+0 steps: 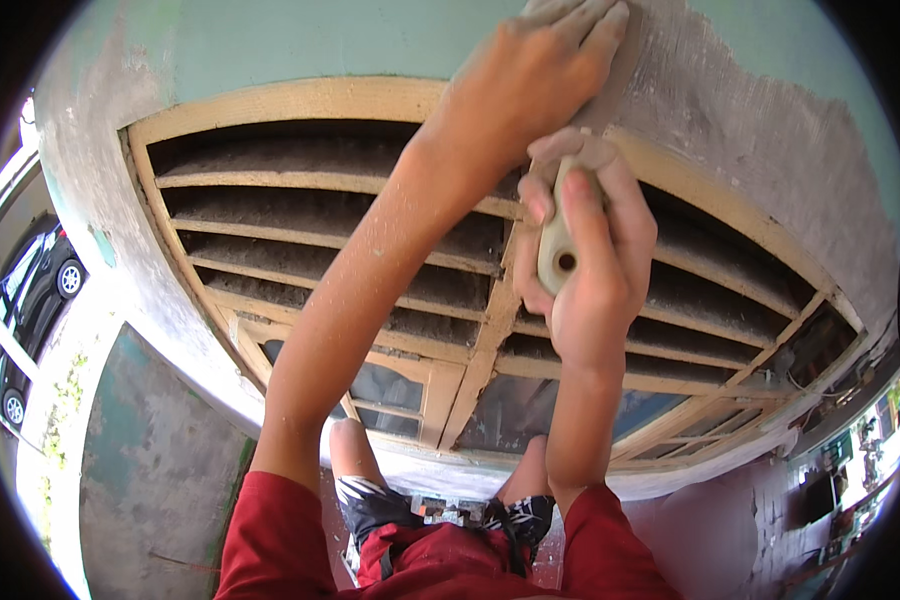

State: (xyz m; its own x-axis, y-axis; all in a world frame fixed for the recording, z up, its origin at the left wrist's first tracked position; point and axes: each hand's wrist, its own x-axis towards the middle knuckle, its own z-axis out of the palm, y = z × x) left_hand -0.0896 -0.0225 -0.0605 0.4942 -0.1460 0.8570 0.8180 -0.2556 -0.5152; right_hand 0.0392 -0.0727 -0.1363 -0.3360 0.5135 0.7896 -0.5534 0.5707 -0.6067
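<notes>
My left hand reaches up to the wall above the wooden louvre. Its fingers are stretched out against the bare grey-brown wall patch, and pale dust coats the fingertips. Lower and a little to the right, my right hand is wrapped round the pale handle of what looks like a scraper, with a round hole in its near end. The tool's blade cannot be made out. Behind both hands is the dusty wooden louvre, with dark gaps between its slats. Green paint covers the wall beside the bare patch.
Below the louvre are wood-framed window panes. My legs show beneath, above a drop to the floor. A green-grey stained panel stands at lower left; dark cars are outside beyond it. Cluttered objects lie at lower right.
</notes>
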